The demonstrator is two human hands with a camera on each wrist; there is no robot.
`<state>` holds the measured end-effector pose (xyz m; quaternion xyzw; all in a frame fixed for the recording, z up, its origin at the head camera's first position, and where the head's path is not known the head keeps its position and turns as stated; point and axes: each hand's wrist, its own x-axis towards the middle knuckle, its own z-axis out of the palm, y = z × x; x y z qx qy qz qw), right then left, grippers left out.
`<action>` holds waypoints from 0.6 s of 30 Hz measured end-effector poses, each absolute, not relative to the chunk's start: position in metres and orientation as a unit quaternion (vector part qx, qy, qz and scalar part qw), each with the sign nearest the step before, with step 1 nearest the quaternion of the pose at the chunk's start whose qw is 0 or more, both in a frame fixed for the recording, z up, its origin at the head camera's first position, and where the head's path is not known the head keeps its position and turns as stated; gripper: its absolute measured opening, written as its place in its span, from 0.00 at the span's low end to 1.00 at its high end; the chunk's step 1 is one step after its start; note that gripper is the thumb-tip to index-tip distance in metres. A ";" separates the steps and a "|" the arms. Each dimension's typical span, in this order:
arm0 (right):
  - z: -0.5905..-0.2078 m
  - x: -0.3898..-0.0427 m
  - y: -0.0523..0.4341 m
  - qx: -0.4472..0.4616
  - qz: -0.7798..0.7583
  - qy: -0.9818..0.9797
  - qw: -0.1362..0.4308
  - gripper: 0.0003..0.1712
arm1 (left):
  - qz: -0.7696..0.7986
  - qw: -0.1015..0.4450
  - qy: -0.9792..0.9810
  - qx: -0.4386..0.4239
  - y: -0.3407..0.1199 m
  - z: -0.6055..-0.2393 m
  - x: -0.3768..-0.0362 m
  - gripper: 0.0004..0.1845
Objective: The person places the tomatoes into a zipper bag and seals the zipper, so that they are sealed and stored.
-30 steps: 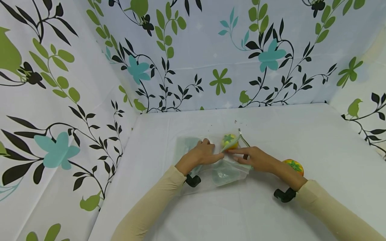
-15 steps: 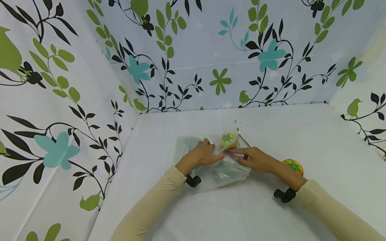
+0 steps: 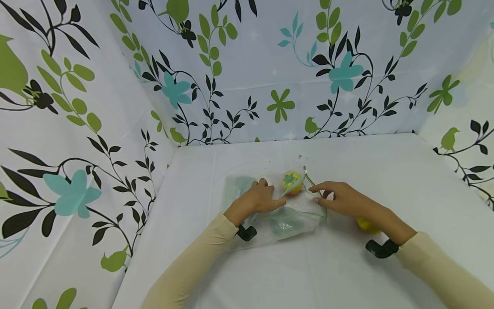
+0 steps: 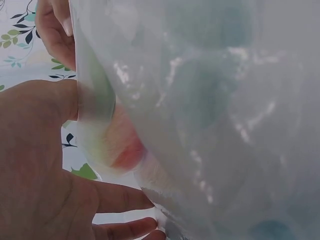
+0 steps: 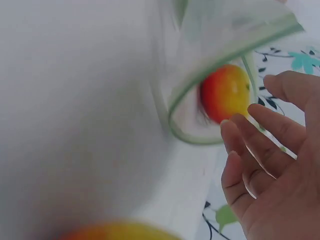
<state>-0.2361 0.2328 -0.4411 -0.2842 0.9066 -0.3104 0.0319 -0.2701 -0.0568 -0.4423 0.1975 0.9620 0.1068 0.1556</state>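
A clear zip bag with a green-edged mouth lies on the table, its mouth held up. Inside is a red-and-yellow fruit; the head view shows its green star-shaped top. My left hand touches the bag, thumb at the raised lip; in the left wrist view the thumb tip is behind the film and the fingers stretch to the edge, well apart from it. My right hand holds nothing, its fingers loosely bent beside the mouth. A second fruit lies under my right forearm, mostly hidden.
The white-covered table meets leaf-printed cloth walls at the back and sides. A few dark specks lie beyond the bag. Black camera mounts are worn on both wrists.
My right hand has drawn back to the right, away from the fruit in the bag. Its forearm now covers more of the second fruit. The left hand stays in place.
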 end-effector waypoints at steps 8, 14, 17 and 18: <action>-0.415 -0.216 0.283 -0.228 -0.300 0.926 0.032 0.36 | 0.110 0.152 0.963 0.195 -0.058 -0.444 -0.271 0.44; -0.412 -0.196 0.324 -0.199 -0.305 0.930 0.053 0.38 | 0.112 0.157 0.962 0.194 -0.057 -0.445 -0.270 0.45; -0.416 -0.186 0.340 -0.199 -0.316 0.925 0.066 0.38 | 0.110 0.158 0.963 0.191 -0.056 -0.444 -0.269 0.45; -0.418 -0.183 0.344 -0.194 -0.320 0.925 0.072 0.38 | 0.108 0.157 0.963 0.190 -0.056 -0.444 -0.270 0.45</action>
